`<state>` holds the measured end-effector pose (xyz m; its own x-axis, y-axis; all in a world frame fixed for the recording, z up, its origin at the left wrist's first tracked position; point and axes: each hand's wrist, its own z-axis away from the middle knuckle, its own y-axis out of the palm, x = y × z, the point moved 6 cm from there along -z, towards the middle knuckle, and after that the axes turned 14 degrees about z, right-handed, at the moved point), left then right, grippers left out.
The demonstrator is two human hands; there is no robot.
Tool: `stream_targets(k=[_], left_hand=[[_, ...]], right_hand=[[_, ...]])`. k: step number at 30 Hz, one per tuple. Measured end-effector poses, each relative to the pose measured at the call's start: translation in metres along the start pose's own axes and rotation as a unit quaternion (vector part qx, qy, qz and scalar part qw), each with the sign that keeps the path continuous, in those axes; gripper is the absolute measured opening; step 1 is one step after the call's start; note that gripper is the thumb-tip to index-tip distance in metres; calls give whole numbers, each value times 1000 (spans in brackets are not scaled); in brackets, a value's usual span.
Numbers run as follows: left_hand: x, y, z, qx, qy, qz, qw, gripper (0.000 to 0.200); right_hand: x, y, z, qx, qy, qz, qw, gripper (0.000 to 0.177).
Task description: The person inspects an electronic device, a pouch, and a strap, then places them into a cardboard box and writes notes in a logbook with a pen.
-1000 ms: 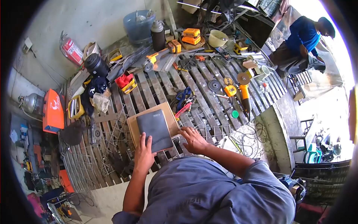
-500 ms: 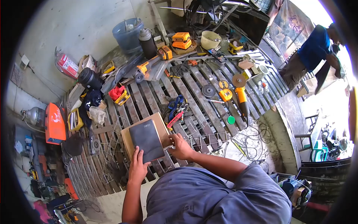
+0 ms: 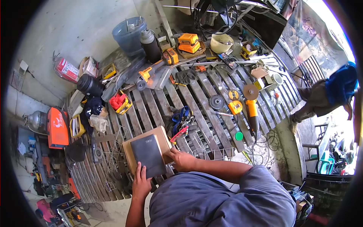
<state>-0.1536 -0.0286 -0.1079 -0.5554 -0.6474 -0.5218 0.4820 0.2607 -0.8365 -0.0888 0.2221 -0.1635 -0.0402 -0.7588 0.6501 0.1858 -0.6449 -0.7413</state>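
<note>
A dark notebook [image 3: 148, 153] with "2020" on its cover lies on a brown cardboard piece [image 3: 129, 159] at the bench's near edge. The fingers of my left hand [image 3: 141, 183] rest over the notebook's lower left edge; its thumb is hidden. At the right edge of the cardboard, my right hand [image 3: 184, 160] has its fingers curled in against it. Just beyond are a red-handled tool [image 3: 179, 134] and a blue strap [image 3: 183, 114] in a dark tangle.
An angle grinder [image 3: 252, 109], a black disc [image 3: 217, 101] and a green lid [image 3: 238, 136] lie right on the slatted bench [image 3: 204, 109]. Behind stand a black flask [image 3: 150, 47], blue bucket [image 3: 128, 38] and orange batteries [image 3: 188, 43]. A person [image 3: 321, 96] is at right.
The view has shifted, so the bench sits lower in it. My right hand has closed in on the cardboard's edge. The person at right has moved and now bends over.
</note>
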Motion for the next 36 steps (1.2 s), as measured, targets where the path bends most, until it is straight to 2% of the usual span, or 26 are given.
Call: stream_targets(k=[2,4,7,12,15,16,17,18,19,20,22,24,25,28,30,32,33,36], left_hand=[[2,1,1,-9,6,-1,1000,70],[7,3,1,-17,4,7,1000,75],[15,7,1,-26,21,14,999,67],[22,11,4,-45,49,21,998,68],[38,17,13,-97,119,76,985,61],[56,28,19,-133,113,104,979,65],[58,28,22,-140,44,123,981,73],[72,37,30,-142,-83,202,965,76],[43,19,23,-192,-63,231,952,67],[123,67,69,-186,-205,256,926,45],[77,32,55,-294,-195,295,888,31],[73,34,55,-323,-197,410,830,24],[73,35,55,-386,-154,441,796,17],[63,29,65,-354,-148,467,797,17],[59,29,73,-314,-172,517,777,38],[71,43,86,-307,-167,584,733,41],[77,40,88,-359,-115,550,746,34],[105,51,110,-344,-217,717,566,35]], right_hand=[[-4,-5,-5,46,-15,25,999,69],[-9,-8,-11,41,-49,16,998,65],[-19,-2,-22,78,-93,48,991,61],[-25,-6,-32,103,-130,59,984,53],[-25,-11,-35,106,-131,22,985,50],[-24,-11,-37,115,-141,-20,983,48],[-26,-10,-36,87,-137,-68,984,44],[-30,-4,-35,65,-131,-124,982,40],[-18,-28,-32,87,-110,-77,987,37],[-14,-32,-31,78,-88,-36,992,39],[5,-38,-29,-16,-79,103,991,41],[26,-43,-33,-51,-64,67,994,39],[35,-44,-34,-71,-53,52,995,38],[71,-20,-46,-33,-68,56,996,33],[92,-1,-57,4,-45,58,997,41],[110,20,-68,19,-11,82,996,49],[113,31,-74,20,17,106,994,65],[124,48,-80,-31,0,130,991,76]])
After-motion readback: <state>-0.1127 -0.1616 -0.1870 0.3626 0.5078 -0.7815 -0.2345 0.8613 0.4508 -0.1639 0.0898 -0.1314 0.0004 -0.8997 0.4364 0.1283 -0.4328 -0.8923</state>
